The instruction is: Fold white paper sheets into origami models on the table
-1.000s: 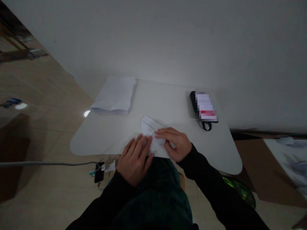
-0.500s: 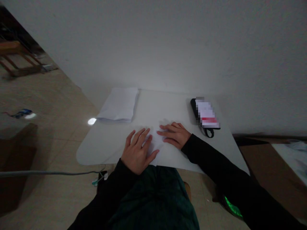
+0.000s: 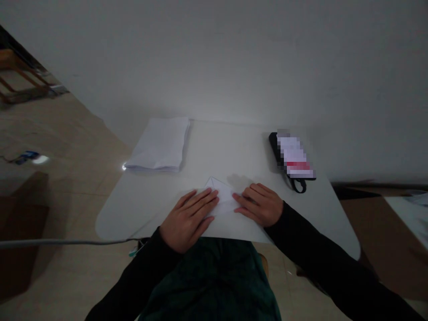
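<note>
Folded white paper (image 3: pixel 225 197) on round-cornered white table (image 3: pixel 230 147), grey wall (image 3: pixel 214 62) beyond; left hand (image 3: pixel 189 218) lies flat atop; right hand (image 3: pixel 261 205), fingers narrowly parted, at its edge.

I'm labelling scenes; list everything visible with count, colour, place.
folded paper: 1, white, table's near side
paper stack: 1, white, table's far left
phone: 1, black, table's right
strap: 1, black, below phone
table: 1, white, centre
wall: 1, grey, behind table
floor: 1, beige, below table
stool: 1, brown, upper left
cable: 1, grey, lower left
small thing: 1, blue, far left
box shape: 1, brown, lower left
panel: 1, brown, lower right
second surface: 1, white, right edge
seat edge: 1, brown, beside clothing
clothing: 1, dark green, lower centre
sleeves: 2, black, both arms
left hand: 1, bare, on folded paper
right hand: 1, bare, at paper's right edge
</note>
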`<state>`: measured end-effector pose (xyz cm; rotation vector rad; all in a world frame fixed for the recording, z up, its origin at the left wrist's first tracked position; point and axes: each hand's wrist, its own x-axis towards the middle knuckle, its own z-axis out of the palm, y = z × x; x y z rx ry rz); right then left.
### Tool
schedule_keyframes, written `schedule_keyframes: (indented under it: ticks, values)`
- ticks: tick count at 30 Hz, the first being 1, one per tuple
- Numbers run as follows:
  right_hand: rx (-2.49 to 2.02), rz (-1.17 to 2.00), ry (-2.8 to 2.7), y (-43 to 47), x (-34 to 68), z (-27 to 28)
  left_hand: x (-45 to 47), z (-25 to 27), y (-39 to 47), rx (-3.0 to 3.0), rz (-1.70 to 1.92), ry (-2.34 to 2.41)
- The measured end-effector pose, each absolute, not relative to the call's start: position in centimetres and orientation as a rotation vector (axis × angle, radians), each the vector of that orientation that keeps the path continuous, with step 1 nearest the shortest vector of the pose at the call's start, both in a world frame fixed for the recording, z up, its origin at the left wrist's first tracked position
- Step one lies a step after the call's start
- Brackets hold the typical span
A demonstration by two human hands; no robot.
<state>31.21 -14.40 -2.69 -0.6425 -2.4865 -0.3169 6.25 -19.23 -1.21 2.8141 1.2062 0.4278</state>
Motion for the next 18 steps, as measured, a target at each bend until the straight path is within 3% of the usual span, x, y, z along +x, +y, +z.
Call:
schedule_keyframes:
  ticks: [10,18]
  values:
    - [-0.602,-0.081,-2.497,-14.5,29.5,-2.3,7.3,-1.1,-19.4,2.745,0.605,1.285]
    - [-0.726,0.423,-2.337,-13.1,28.7,-2.3,7.5,-1.0,-18.1,2.488,0.764,1.364]
